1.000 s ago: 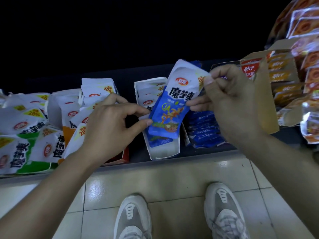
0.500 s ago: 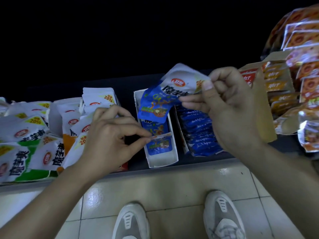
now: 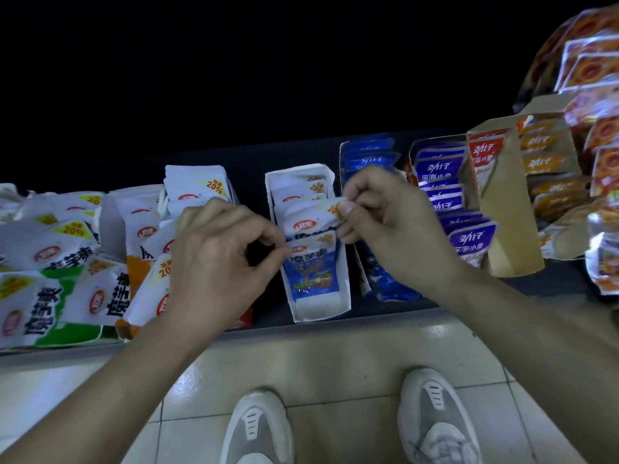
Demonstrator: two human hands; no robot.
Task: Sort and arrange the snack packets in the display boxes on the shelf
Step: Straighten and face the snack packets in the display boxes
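Packet (image 3: 311,222) lowered upright into box (image 3: 321,311), right hand (image 3: 388,229) pinching it, left hand (image 3: 217,259) pinching neighbour (image 3: 310,269)

Grey-white sneakers (image 3: 435,420) (laced) stand on a glossy tiled floor (image 3: 335,356).

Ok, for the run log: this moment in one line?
state: held packet partly in white box | right hand: pinches its top corner | left hand: pinches front packet

snack packets (image 3: 311,262): glossy crinkled plastic film | white display box (image 3: 321,309): matt card | brown display box (image 3: 509,229): matt kraft cardboard | floor (image 3: 335,363): smooth shiny tiles | shoes (image 3: 258,430): mesh cloth
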